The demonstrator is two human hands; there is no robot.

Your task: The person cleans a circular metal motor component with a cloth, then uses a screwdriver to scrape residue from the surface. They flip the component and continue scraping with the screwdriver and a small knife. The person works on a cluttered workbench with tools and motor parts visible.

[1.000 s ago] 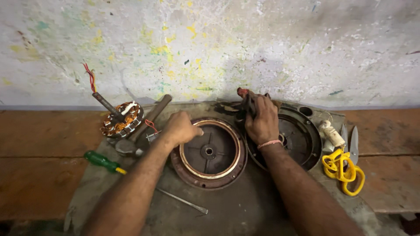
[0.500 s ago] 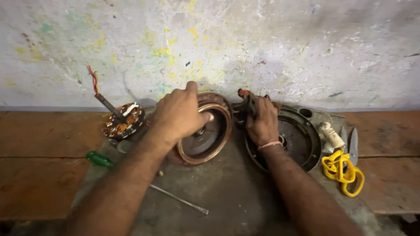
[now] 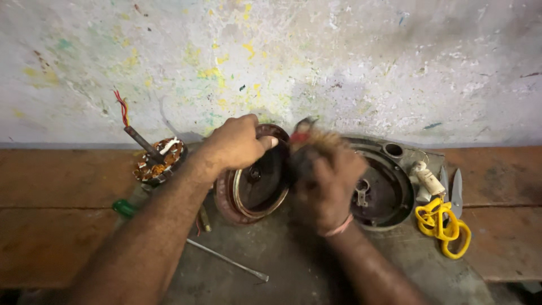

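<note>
**Two hands on a tilted motor cover**

The long brown wooden desk (image 3: pixel 56 226) runs beneath a paint-flecked wall, with a grey mat (image 3: pixel 271 254) laid over its middle. On the mat, at the right, lies the large dark round metal housing (image 3: pixel 389 192). Left of it, the rust-brown round metal cover (image 3: pixel 254 186) stands tilted on its edge. The left hand (image 3: pixel 234 144) grips its upper rim, fingers (image 3: pixel 265 141) closed around it. The right hand (image 3: pixel 327 181), blurred, is closed on a small red-tipped tool (image 3: pixel 302 135), held against the cover's right edge. Farther left sits the copper-wound stator (image 3: pixel 158 161) with red wires. A yellow cord coil (image 3: pixel 443 223) lies at the right, a thin steel rod (image 3: pixel 228 261) in front, and a green-handled screwdriver (image 3: pixel 123 208) beside the left forearm.
</note>
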